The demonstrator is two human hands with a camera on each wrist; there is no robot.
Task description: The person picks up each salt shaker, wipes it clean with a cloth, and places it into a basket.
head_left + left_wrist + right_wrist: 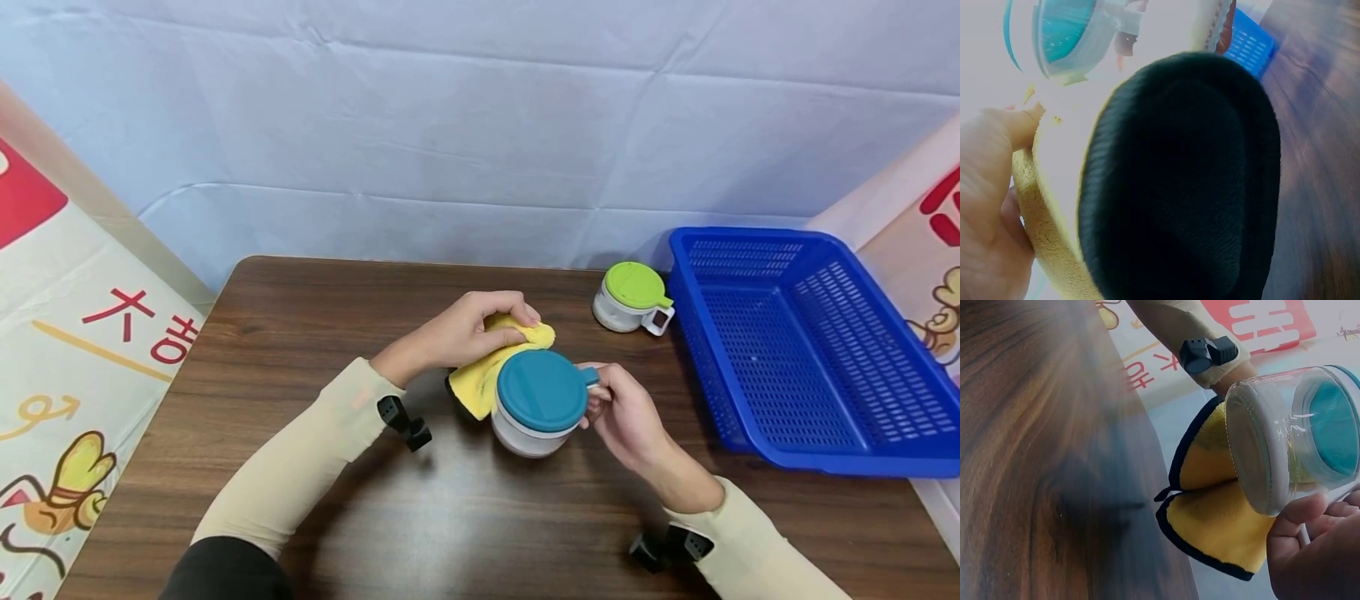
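Observation:
A clear jar with a teal lid (543,390) and a side handle is held up over the table by my right hand (628,417), whose fingers grip the handle. My left hand (480,329) pinches a yellow cloth (480,385) with dark edging, just behind and left of the jar. In the right wrist view the cloth (1210,519) hangs in two folds beside the base of the jar (1260,447). The cloth's dark side (1179,181) fills much of the left wrist view, with the thumb (1022,125) pressing on the yellow side.
A smaller jar with a green lid (636,286) and white handle stands at the back right of the brown wooden table (315,317). Right of it sits a blue plastic basket (712,375) with perforated walls. A pale cloth backdrop (420,125) rises behind the table.

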